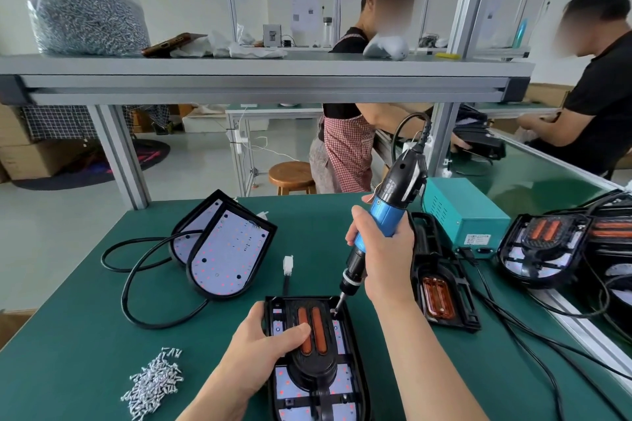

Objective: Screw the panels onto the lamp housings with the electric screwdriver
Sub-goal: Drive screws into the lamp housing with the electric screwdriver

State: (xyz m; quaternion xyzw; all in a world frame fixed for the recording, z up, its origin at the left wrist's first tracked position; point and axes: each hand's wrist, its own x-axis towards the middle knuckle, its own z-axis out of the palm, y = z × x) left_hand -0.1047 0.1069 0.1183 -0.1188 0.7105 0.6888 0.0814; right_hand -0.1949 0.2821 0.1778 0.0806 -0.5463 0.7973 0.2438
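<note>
At the green tabletop [85, 335], I watch the right hand [383, 249] grip the blue-and-black electric screwdriver [386, 212], fingers [355, 232] clamped around its blue barrel, the tool tilted with its cord end up and to the right. Its bit tip [337, 308] meets the upper right corner of the black panel [313, 328] that sits on the lamp housing [355, 352] nearest me. The left hand [263, 349] steadies that housing from its left side, fingers closed on its edge and the thumb [290, 331] pressed across the panel beside two orange strips [313, 330]. White board with red dots shows through the panel's openings. A loose heap of silver screws [155, 383] lies on the tabletop to the left of the housing, well apart from it. Farther back on the left, two housings without panels [225, 249] lean together, one overlapping the other, their white boards facing up, with a black cable [136, 284] looping around them. A white connector [288, 266] on a short lead lies just beyond the housing being worked on. To the right, another housing with a panel [441, 287] lies beside a teal power box [465, 215], and more fitted housings [543, 249] are stacked at the right edge. On the shelf [266, 73] above sits a clear bag of screws [85, 20]. Two people stand and sit at benches beyond.
</note>
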